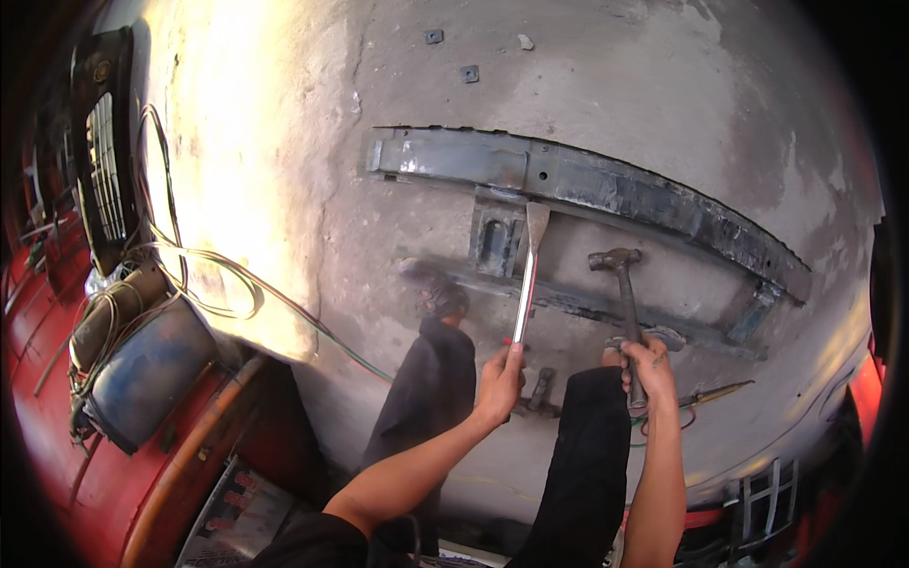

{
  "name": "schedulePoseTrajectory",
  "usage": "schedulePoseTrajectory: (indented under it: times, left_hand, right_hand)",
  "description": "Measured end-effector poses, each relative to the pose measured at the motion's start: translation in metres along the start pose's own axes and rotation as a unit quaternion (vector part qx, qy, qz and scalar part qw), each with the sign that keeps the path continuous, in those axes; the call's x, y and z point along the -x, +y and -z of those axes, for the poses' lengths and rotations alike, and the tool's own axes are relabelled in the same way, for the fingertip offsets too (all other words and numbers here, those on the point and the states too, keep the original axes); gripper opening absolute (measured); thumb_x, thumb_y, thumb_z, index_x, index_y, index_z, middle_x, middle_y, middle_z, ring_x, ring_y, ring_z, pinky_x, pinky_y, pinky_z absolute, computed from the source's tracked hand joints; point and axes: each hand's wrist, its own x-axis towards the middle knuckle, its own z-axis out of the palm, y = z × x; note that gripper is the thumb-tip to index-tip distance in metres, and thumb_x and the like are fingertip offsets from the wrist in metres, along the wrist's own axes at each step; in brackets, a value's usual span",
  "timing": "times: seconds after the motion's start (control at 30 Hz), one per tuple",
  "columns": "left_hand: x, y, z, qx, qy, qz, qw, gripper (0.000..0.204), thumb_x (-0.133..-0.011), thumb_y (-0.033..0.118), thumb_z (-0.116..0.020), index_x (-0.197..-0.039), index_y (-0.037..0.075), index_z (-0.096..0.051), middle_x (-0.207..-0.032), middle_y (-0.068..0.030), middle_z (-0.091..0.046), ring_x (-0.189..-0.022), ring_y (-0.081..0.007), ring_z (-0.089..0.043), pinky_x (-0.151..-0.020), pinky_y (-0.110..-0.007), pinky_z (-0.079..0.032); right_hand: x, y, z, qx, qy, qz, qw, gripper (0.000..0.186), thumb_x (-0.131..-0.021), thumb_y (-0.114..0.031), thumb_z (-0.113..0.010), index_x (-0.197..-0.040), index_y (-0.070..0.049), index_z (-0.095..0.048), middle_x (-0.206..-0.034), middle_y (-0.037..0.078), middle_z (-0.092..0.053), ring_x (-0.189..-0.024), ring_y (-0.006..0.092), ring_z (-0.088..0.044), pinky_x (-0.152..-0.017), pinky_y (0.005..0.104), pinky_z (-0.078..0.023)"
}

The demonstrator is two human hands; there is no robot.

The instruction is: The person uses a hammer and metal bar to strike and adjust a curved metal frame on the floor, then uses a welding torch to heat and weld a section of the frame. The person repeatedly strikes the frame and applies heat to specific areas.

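My left hand (499, 383) is closed round the lower end of a long flat-bladed metal chisel (527, 284). Its wide blade points away from me, its tip beside a bracket (494, 237) of a dark grey vehicle bumper beam (625, 192). Whether the tip touches the metal, I cannot tell. My right hand (650, 371) grips the handle of a hammer (625, 289). The hammer's head is raised over the gap between the curved beam and the straight metal strip nearer me. The beam lies on the concrete floor.
Two small square metal plates (470, 74) lie beyond the beam. Coiled hoses (237, 284) run in from the left, near a blue tank (156, 369) and a black grille panel (106, 151). A cutting torch (715, 391) rests at right. My shoe (436, 289) is close to the beam.
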Motion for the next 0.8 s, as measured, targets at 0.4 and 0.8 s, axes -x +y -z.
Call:
schedulePoseTrajectory:
  times: [0.4,0.8]
  left_hand:
    - [-0.011,0.051,0.037,0.195,0.066,0.032,0.978,0.038,-0.107,0.044,-0.051,-0.087,0.011,-0.049,-0.058,0.0063,-0.034,-0.041,-0.006,-0.026,-0.038,-0.026,-0.021]
    - [0.024,0.035,0.03,-0.219,-0.138,-0.088,0.962,0.041,-0.098,0.038,-0.066,-0.105,-0.002,-0.063,-0.065,-0.0065,-0.058,-0.062,-0.0153,-0.056,-0.058,-0.037,-0.044]
  right_hand:
    - [-0.016,-0.081,-0.036,0.112,0.028,-0.001,0.993,0.017,-0.085,-0.006,-0.064,-0.095,0.007,-0.062,-0.065,0.006,-0.058,-0.042,0.0163,-0.054,-0.037,0.0334,-0.042]
    - [-0.008,0.005,-0.031,0.016,0.062,0.057,0.996,0.029,-0.087,-0.009,-0.063,-0.112,0.005,-0.06,-0.065,0.006,-0.056,-0.04,0.0176,-0.053,-0.034,0.0336,-0.042]
